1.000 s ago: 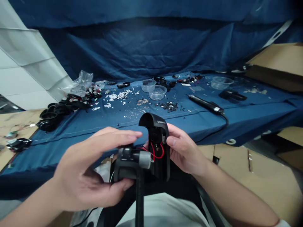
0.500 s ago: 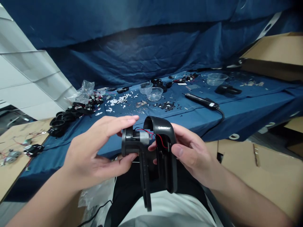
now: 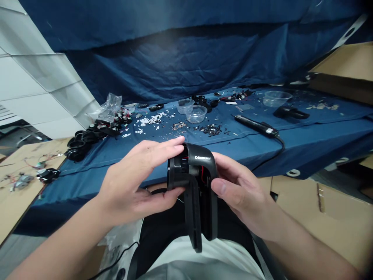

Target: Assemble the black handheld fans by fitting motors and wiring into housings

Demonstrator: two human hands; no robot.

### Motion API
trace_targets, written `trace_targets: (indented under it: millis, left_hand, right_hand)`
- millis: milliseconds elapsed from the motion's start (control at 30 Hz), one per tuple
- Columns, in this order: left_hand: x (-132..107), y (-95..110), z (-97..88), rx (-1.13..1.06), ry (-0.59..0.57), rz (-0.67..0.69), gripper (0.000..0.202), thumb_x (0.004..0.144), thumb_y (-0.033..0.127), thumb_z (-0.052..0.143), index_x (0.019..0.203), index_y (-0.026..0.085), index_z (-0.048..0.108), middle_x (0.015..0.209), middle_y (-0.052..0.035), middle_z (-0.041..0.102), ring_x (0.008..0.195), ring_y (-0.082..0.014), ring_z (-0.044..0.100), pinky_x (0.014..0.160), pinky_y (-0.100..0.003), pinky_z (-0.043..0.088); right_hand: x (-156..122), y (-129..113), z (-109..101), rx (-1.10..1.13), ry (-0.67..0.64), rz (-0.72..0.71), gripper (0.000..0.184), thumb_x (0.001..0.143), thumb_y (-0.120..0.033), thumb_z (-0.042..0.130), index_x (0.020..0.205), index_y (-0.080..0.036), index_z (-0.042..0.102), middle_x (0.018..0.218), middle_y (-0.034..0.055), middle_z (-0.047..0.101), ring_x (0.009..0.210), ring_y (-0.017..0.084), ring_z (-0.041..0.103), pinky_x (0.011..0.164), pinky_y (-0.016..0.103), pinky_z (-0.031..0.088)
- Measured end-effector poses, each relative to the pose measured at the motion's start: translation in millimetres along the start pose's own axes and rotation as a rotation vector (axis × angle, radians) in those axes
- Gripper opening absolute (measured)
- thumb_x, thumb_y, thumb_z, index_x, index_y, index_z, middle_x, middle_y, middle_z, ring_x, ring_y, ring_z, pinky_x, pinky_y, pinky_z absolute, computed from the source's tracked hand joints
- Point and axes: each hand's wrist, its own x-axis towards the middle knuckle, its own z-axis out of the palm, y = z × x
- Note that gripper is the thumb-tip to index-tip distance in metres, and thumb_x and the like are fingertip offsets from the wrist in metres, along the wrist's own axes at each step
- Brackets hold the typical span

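I hold a black plastic device housing over my lap, in front of the table's near edge. My right hand grips its curved shell half from the right, thumb on the front. My left hand clasps the other half, a black part with a round end, thumb under it and fingers over its top. The two halves are pressed close together. A little red wire shows in the gap between them.
A table under blue cloth carries clear plastic cups, white and dark scraps, black rings at the left and a corded black tool. Cardboard boxes stand at the right, and cardboard with small parts at the left.
My left hand has pushed its black part rightwards into the shell half. The grey motor and most of the red wire, exposed before, are now hidden inside.
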Motion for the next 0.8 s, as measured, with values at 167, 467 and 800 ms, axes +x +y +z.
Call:
trace_targets:
  millis: [167,467,800]
  left_hand:
    - [-2.3,0.0,-1.0,0.023,0.033,0.056,0.081,0.096,0.026,0.089,0.171,0.031,0.058,0.163,-0.0150,0.072,0.125,-0.0315,0.081,0.097,-0.050,0.074]
    - [-0.9,-3.3,2.5,0.063,0.052,0.132,0.090,0.097,0.030,0.094,0.177,0.024,0.053,0.163,-0.0194,0.071,0.136,-0.0318,0.078,0.111,-0.050,0.072]
    - [-8.5,-2.1,20.9,0.067,0.043,0.078,0.077,0.107,0.029,0.085,0.175,0.019,0.053,0.165,-0.0170,0.071,0.154,-0.0265,0.070,0.132,-0.034,0.058]
  right_hand:
    - [-2.5,1.1,3.9,-0.043,-0.002,0.007,0.048,0.107,-0.042,0.086,0.152,-0.029,0.076,0.156,0.0096,0.072,0.138,0.025,0.075,0.113,0.034,0.067]
    - [-5.4,-1.0,9.2,-0.098,-0.092,-0.001,0.051,0.117,-0.042,0.072,0.168,-0.035,0.066,0.161,0.0058,0.068,0.143,0.024,0.071,0.127,0.039,0.061]
    - [-8.5,24.7,23.5,-0.239,-0.028,-0.002,0.099,0.116,-0.049,0.072,0.191,-0.040,0.007,0.173,0.0125,0.052,0.133,0.024,0.070,0.117,0.040,0.065]
